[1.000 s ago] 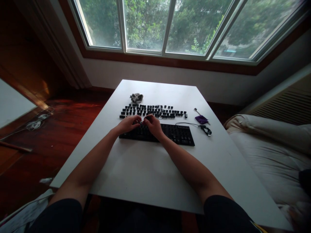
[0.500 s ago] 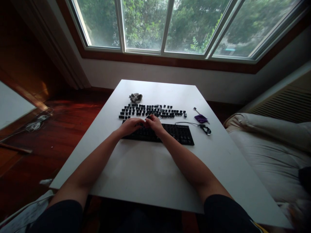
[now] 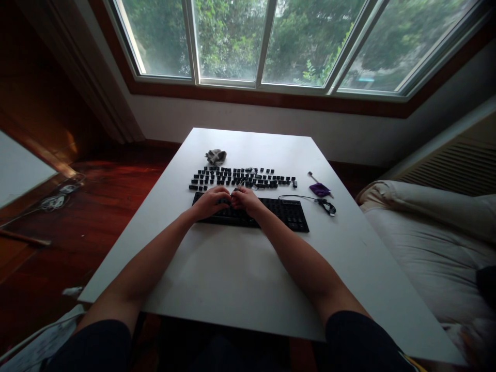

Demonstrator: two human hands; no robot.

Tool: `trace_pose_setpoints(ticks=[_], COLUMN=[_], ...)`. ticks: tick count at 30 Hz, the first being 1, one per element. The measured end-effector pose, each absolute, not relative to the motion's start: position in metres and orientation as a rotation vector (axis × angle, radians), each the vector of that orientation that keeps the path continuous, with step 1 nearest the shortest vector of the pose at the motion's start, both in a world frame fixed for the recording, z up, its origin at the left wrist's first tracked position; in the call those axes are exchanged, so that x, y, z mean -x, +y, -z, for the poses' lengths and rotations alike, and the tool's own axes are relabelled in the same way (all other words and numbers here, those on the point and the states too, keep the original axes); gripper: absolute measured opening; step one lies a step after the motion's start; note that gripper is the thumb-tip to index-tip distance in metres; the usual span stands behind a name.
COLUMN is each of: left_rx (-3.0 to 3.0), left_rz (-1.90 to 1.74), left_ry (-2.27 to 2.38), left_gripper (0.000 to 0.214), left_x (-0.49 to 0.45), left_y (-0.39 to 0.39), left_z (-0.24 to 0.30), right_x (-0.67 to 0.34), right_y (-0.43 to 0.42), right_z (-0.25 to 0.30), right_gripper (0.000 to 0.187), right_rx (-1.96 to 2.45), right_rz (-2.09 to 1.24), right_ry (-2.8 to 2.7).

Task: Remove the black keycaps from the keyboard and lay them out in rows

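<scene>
A black keyboard [image 3: 287, 212] lies across the white table, with both my hands over its left half. My left hand [image 3: 209, 202] is curled, its fingertips bent together close to the right hand's fingers. My right hand [image 3: 247, 200] is closed in a pinch; a thin wire tool [image 3: 242, 182] seems to stick out above its fingers. Whatever small piece sits between the two hands is too dark to make out. Just behind the keyboard, loose black keycaps [image 3: 228, 175] are set out in rows.
A crumpled grey cloth [image 3: 216, 157] lies behind the keycaps. To the right are a purple cloth [image 3: 320, 189], a small brush-like stick [image 3: 313, 176] and the coiled black cable [image 3: 327, 206]. A pale couch [image 3: 418, 227] stands beside the table [image 3: 232, 279].
My right hand has lowered and its fingers have drawn in over the keyboard. My left hand has shifted only slightly. The keycaps and the keyboard look unmoved.
</scene>
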State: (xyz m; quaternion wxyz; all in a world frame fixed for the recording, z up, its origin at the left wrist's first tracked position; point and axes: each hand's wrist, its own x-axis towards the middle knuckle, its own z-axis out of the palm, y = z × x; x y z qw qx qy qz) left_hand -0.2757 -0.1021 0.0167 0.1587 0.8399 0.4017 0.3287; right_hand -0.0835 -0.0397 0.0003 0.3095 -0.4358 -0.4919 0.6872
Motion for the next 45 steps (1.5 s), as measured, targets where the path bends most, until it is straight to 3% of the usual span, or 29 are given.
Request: trace_pose_setpoints(ticks=[5, 10, 19, 34, 45], left_rx=[-2.314, -2.291, -2.402, -2.228, -2.362], left_rz=[-1.041, -1.093, -0.664, -0.652, -0.718], left_ry=[1.156, 1.590, 2.042, 2.050, 1.922], left_gripper=[0.014, 0.016, 0.015, 0.020, 0.013], left_x=[0.276, 0.294, 0.315, 0.329, 0.318], left_y=[-0.102, -0.089, -0.052, -0.036, -0.063], left_z=[-0.021, -0.019, -0.007, 0.002, -0.014], right_x=[0.080, 0.080, 0.079, 0.084, 0.090], right_y=[-0.037, -0.034, -0.036, -0.038, -0.059], right_z=[-0.003, -0.002, 0.000, 0.005, -0.003], right_gripper=[0.010, 0.012, 0.017, 0.014, 0.014], right_rx=[1.220, 1.183, 1.096, 0.989, 0.851], right_rz=[-1.911, -1.749, -1.732, -1.666, -1.127], right_ry=[-1.208, -1.230, -1.264, -1.509, -2.110])
